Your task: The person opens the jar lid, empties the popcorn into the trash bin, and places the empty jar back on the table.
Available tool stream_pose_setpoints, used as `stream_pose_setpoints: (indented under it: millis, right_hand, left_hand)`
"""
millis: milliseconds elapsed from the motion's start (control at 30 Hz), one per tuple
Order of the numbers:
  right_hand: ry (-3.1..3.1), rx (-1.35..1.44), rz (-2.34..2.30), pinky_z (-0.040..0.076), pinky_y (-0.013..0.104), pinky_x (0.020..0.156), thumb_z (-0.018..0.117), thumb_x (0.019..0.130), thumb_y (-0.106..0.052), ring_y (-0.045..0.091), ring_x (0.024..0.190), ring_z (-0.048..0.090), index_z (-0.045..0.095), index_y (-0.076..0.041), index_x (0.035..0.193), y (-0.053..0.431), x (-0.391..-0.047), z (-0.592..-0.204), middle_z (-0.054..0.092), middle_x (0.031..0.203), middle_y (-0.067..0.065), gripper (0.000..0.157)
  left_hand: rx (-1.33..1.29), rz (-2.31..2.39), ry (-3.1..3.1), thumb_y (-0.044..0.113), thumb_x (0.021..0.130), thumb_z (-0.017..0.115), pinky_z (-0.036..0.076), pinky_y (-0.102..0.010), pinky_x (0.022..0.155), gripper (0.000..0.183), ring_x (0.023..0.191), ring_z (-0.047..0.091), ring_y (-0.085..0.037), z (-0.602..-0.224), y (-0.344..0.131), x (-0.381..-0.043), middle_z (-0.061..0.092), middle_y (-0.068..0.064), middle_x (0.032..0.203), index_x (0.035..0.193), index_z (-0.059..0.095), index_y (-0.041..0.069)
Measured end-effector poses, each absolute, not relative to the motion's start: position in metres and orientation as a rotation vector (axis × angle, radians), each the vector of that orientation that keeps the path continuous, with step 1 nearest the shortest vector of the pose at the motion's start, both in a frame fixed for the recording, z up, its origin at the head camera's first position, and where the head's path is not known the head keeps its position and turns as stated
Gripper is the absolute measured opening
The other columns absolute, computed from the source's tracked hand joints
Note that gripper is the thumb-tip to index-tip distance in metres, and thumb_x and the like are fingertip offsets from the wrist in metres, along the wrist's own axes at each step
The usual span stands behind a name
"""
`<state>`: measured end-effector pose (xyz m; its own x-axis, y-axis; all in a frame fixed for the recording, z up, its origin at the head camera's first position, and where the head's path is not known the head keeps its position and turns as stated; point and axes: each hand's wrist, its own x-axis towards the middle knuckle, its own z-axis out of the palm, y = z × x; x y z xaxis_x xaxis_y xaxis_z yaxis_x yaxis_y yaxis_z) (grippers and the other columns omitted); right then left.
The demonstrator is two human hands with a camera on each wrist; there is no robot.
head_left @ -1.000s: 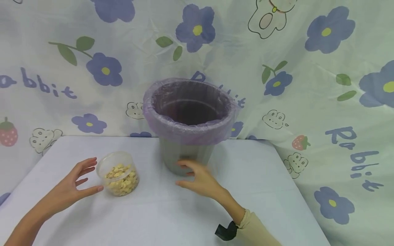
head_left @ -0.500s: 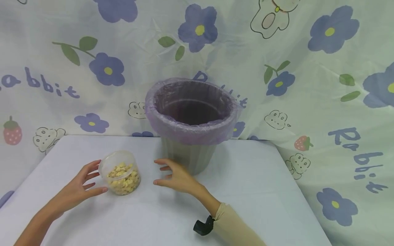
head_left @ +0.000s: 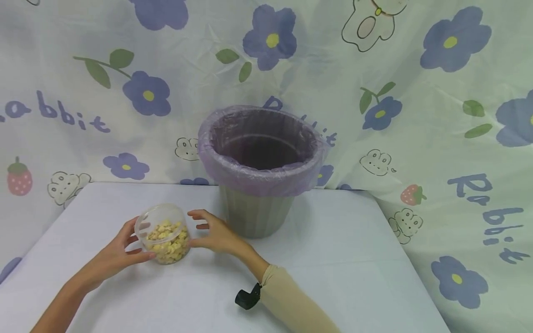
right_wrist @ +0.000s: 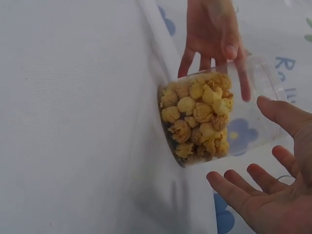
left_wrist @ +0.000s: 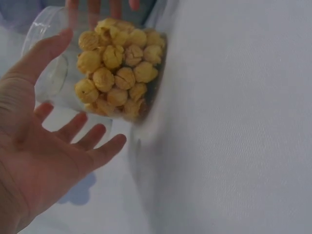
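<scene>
A clear plastic tub point(head_left: 162, 236), roughly half full of yellow popcorn point(left_wrist: 117, 68), stands on the white table. On its left side my left hand point(head_left: 118, 252) is spread around the wall, thumb in front and fingers behind, right at the plastic. From the other side my right hand point(head_left: 218, 236) reaches in with parted thumb and fingers, its thumb tip close to the tub's wall. The right wrist view shows the popcorn point(right_wrist: 202, 117) through the wall, with both hands on opposite sides. Fingers of both hands look relaxed and extended.
Behind my right hand stands a grey waste bin point(head_left: 258, 212) lined with a purple bag point(head_left: 266, 180). A white curtain point(head_left: 316, 74) printed with flowers and rabbits hangs along the table's back edge. A black wrist piece point(head_left: 248, 297) sits by my right sleeve point(head_left: 291, 300).
My right hand has moved left from in front of the bin to beside the tub. My left hand has come slightly right, closer to the tub's wall. The tub stays standing on the table.
</scene>
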<state>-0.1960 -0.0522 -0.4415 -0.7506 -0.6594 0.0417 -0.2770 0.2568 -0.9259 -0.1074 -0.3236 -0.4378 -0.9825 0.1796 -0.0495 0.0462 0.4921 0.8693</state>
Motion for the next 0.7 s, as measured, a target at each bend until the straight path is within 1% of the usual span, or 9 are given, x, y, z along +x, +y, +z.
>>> stream_pose_setpoints:
  millis: [67, 100, 167, 200, 267, 433, 533, 633, 700]
  right_hand:
    - [2.175, -0.846, -1.486, 0.051, 0.026, 0.090, 0.083, 0.084, -0.021, 0.015, 0.124, 0.055, 0.047, -0.025, 0.147, -0.059, -0.197, -0.444, 0.051, 0.142, -0.005, 0.073]
    - [2.169, -0.840, -1.488, 0.051, 0.026, 0.090, 0.083, 0.084, -0.021, 0.015, 0.124, 0.055, 0.046, -0.025, 0.147, -0.062, -0.198, -0.445, 0.051, 0.141, -0.005, 0.073]
    - [2.158, -0.822, -1.499, 0.051, 0.025, 0.090, 0.084, 0.084, -0.021, 0.016, 0.124, 0.055, 0.046, -0.025, 0.147, -0.066, -0.199, -0.447, 0.052, 0.139, -0.007, 0.074]
    - [2.150, -0.816, -1.508, 0.051, 0.025, 0.090, 0.084, 0.083, -0.021, 0.016, 0.124, 0.056, 0.045, -0.025, 0.147, -0.068, -0.199, -0.447, 0.052, 0.138, -0.007, 0.075]
    - [2.137, -0.802, -1.527, 0.051, 0.024, 0.088, 0.084, 0.083, -0.021, 0.014, 0.123, 0.056, 0.045, -0.024, 0.147, -0.071, -0.199, -0.448, 0.053, 0.136, -0.008, 0.075]
    - [2.136, -0.793, -1.548, 0.050, 0.022, 0.087, 0.085, 0.082, -0.021, 0.010, 0.118, 0.057, 0.043, -0.025, 0.147, -0.073, -0.199, -0.449, 0.055, 0.133, -0.008, 0.078]
    - [2.153, -0.792, -1.546, 0.050, 0.023, 0.087, 0.086, 0.081, -0.021, 0.010, 0.118, 0.058, 0.043, -0.026, 0.147, -0.070, -0.197, -0.447, 0.056, 0.132, -0.007, 0.078]
    - [2.159, -0.799, -1.549, 0.050, 0.023, 0.087, 0.086, 0.081, -0.021, 0.011, 0.118, 0.057, 0.042, -0.025, 0.147, -0.065, -0.195, -0.442, 0.055, 0.134, -0.006, 0.080]
    - [2.165, -0.800, -1.550, 0.050, 0.022, 0.085, 0.086, 0.081, -0.022, 0.010, 0.119, 0.057, 0.042, -0.026, 0.147, -0.061, -0.192, -0.437, 0.054, 0.134, -0.007, 0.080]
  left_hand:
    - [0.186, 1.520, 2.584, 0.015, 0.092, 0.073, 0.047, -0.042, 0.099, 0.098, 0.134, 0.028, -0.055, -0.438, -0.322, -0.109, 0.021, -0.023, 0.153, 0.158, 0.002, 0.010]
    - [0.178, 1.525, 2.577, 0.015, 0.092, 0.073, 0.043, -0.053, 0.102, 0.099, 0.134, 0.027, -0.056, -0.439, -0.321, -0.109, 0.020, -0.023, 0.154, 0.158, 0.001, 0.011]
    - [0.158, 1.546, 2.559, 0.015, 0.092, 0.073, 0.032, -0.071, 0.101, 0.099, 0.136, 0.023, -0.059, -0.439, -0.319, -0.110, 0.018, -0.024, 0.155, 0.159, 0.000, 0.011]
    - [0.155, 1.557, 2.551, 0.015, 0.092, 0.073, 0.027, -0.077, 0.098, 0.100, 0.136, 0.021, -0.060, -0.439, -0.319, -0.110, 0.017, -0.025, 0.156, 0.159, -0.001, 0.011]
    - [0.153, 1.574, 2.542, 0.014, 0.091, 0.073, 0.024, -0.080, 0.096, 0.100, 0.135, 0.019, -0.062, -0.440, -0.318, -0.111, 0.016, -0.027, 0.156, 0.158, -0.001, 0.011]
    - [0.162, 1.574, 2.561, 0.014, 0.091, 0.073, 0.028, -0.078, 0.097, 0.098, 0.134, 0.024, -0.060, -0.439, -0.314, -0.112, 0.018, -0.026, 0.155, 0.157, 0.002, 0.009]
    - [0.184, 1.558, 2.585, 0.014, 0.091, 0.074, 0.033, -0.073, 0.098, 0.097, 0.133, 0.028, -0.057, -0.436, -0.311, -0.112, 0.021, -0.026, 0.154, 0.157, 0.004, 0.008]
    - [0.203, 1.533, 2.611, 0.014, 0.091, 0.074, 0.047, -0.048, 0.100, 0.096, 0.132, 0.032, -0.054, -0.432, -0.307, -0.111, 0.023, -0.024, 0.153, 0.157, 0.005, 0.009]
    - [0.224, 1.531, 2.620, 0.014, 0.091, 0.075, 0.050, -0.028, 0.093, 0.096, 0.132, 0.034, -0.051, -0.428, -0.304, -0.110, 0.024, -0.023, 0.152, 0.157, 0.006, 0.009]
